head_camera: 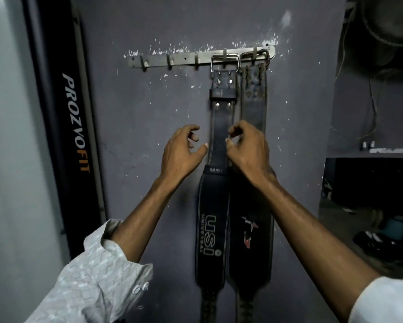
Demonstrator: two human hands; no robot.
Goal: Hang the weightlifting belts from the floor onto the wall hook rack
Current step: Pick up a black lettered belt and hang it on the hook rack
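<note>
Hanging flat against the grey, paint-chipped wall point(149, 136): two long black leather weightlifting belts, side by side and touching along their wide padded backs, each caught by its steel buckle near the right end of the long metal hook rack point(172, 60). Left of the pair, the black leather belt with white USI lettering point(211, 234); right of it, the darker worn belt with a red and white emblem point(250, 231). Probably heavy and stiff through the broad padded section, more pliable along the narrow strap, none of it fragile; best taken by the narrow strap or by the buckle frame, where fingers can close fully. Three hooks at the left end of the rack bare. Left hand point(184, 151) half open, fingers curled, just beside the strap's left edge, holding nothing. Right hand point(248, 148) loosely curled with thumb and forefinger pinched at the strap's right edge; actual contact hard to confirm. Tail ends of both belts cut off at the bottom; floor out of sight, so remaining belts unknown; right-hand corner dim and blurred.
</note>
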